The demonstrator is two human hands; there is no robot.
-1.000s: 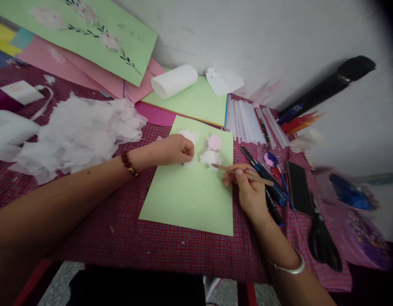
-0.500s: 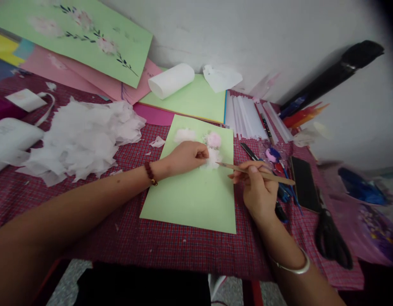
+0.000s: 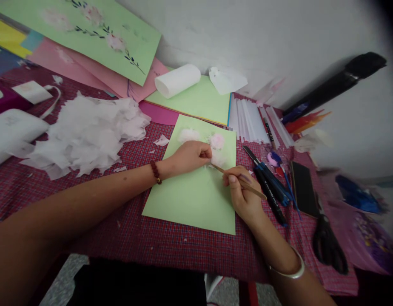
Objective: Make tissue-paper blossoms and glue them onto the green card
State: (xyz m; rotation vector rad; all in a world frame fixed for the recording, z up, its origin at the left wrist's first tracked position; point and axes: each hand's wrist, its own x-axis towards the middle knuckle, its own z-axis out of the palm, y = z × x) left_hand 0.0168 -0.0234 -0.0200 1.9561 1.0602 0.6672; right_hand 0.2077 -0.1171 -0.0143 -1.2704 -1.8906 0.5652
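A light green sheet of paper [image 3: 183,199] lies before me with three fluffy tissue-paper flowers on its upper part. One is a white flower [image 3: 188,135], another a pink flower [image 3: 217,141], and below that sits a whitish flower [image 3: 218,159]. My left hand [image 3: 195,154] rests on the sheet, thumb and fingers pinched together at the left edge of the lowest flower; what they hold is hidden. In my right hand [image 3: 244,195] is a thin wooden stick [image 3: 255,193], its pointed tip touching or nearly touching the lower left of that flower, close to my left fingertips.
Torn white tissue paper [image 3: 84,131] is heaped at left. A paper roll [image 3: 179,80] and a finished flower picture [image 3: 120,25] stand at the back. Right of the sheet are a craft knife [image 3: 251,154], markers [image 3: 269,195], a phone [image 3: 304,189] and scissors [image 3: 328,244].
My right hand has moved left, bringing the stick's tip to the lower left of the lowest flower. The left hand keeps its pinch there. The view has shifted slightly.
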